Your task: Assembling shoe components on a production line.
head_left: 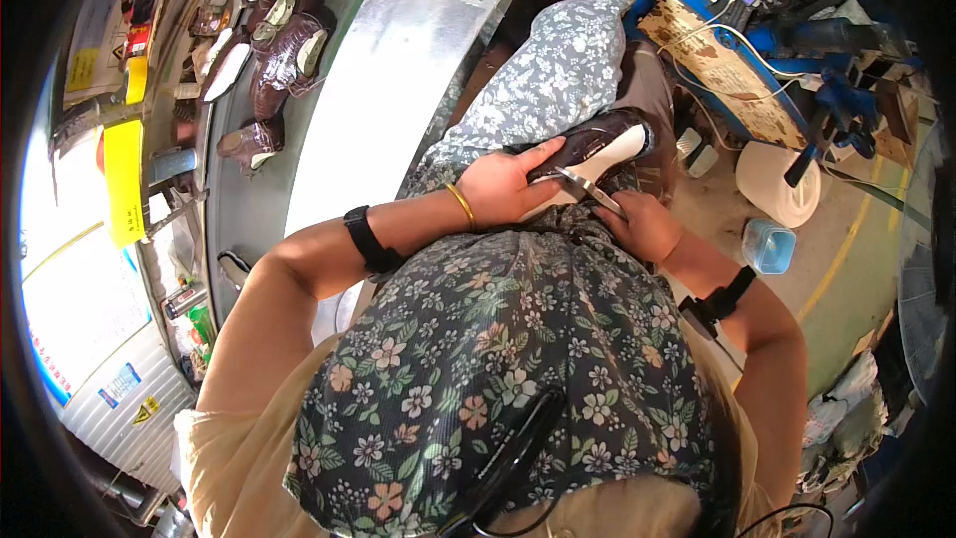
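My left hand (505, 186), with a gold bangle at the wrist, grips a dark maroon shoe (597, 144) with a white sole, held on my lap above a floral apron. My right hand (642, 226) holds a pair of metal pliers (590, 187) whose jaws sit against the shoe's sole edge. Both forearms carry black wrist straps. My floral cap hides much of the lap and the lower part of the shoe.
To the left a curved conveyor (254, 199) carries several maroon shoes (284, 55) on lasts. A shiny metal cover (418, 50) runs beside it. A white roll (777, 184), a blue plastic cup (767, 244) and a blue machine (797, 50) stand at right.
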`<state>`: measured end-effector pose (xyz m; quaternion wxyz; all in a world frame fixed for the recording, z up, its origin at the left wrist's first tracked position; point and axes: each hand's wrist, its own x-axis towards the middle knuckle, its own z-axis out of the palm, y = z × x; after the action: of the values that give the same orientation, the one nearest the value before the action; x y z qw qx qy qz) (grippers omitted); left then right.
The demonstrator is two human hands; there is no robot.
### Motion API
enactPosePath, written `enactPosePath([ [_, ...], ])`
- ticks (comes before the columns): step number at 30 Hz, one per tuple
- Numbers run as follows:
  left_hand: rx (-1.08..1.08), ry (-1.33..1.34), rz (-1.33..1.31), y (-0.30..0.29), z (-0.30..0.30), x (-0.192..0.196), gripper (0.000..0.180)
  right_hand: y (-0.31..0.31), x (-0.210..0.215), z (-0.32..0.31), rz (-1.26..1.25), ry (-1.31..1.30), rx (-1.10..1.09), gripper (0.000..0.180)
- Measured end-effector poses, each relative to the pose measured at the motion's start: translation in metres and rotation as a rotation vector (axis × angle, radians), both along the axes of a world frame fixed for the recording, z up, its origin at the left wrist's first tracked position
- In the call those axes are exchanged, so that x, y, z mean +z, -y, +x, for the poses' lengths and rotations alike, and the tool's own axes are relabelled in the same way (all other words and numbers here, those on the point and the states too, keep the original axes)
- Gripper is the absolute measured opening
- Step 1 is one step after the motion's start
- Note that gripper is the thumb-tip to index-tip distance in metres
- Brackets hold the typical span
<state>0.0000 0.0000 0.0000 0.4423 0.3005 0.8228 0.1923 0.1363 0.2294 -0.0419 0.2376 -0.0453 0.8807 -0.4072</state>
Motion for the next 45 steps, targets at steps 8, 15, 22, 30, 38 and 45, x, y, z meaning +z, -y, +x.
enactPosePath([
  [8,0.075,0.086,0.175,0.014,0.015,-0.004,0.077,0.024,0.081,0.02,0.08,0.267,-0.055,0.031],
  [15,0.315,0.847,0.273,-0.003,-0.009,-0.014,0.092,0.028,0.04,0.049,0.13,0.129,-0.081,0.033],
  [22,0.423,0.638,0.258,-0.025,0.003,-0.024,0.085,0.028,0.02,0.065,0.064,-0.052,-0.086,0.031],
  [30,0.056,0.319,0.008,-0.017,-0.011,-0.007,0.096,0.01,0.128,0.032,-0.301,0.112,-0.163,0.028],
  [38,0.155,0.7,0.467,0.03,-0.005,-0.014,0.108,0.032,0.091,-0.008,-0.067,0.276,-0.197,0.045],
  [45,0.529,0.972,0.654,0.056,0.001,-0.031,0.102,0.052,0.079,-0.032,-0.089,0.276,-0.022,0.041],
])
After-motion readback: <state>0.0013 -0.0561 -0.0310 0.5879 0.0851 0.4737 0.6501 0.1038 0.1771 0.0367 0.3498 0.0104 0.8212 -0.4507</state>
